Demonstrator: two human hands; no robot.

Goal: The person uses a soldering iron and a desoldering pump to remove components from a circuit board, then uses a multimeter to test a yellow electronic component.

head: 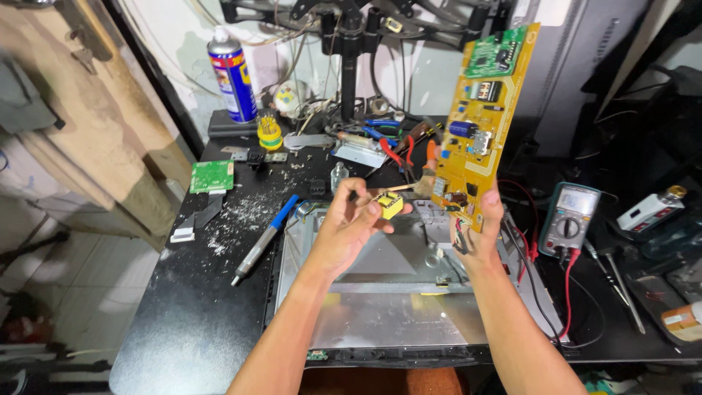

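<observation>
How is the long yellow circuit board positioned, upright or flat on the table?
Upright: the right hand holds the long yellow circuit board by its lower end, above the black table.

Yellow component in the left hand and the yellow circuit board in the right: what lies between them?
In the head view, only a short gap separates the yellow component from the yellow circuit board. A brush on the table shows through it; nothing joins them.

Cluttered black workbench (183, 322) under bright, even light. Behind it, a white wall (183, 44) strung with cables and a black monitor stand (349, 51). Left of the bench, pale tiled floor (80, 292) and a tan wooden panel (80, 124) leaning alongside.
</observation>
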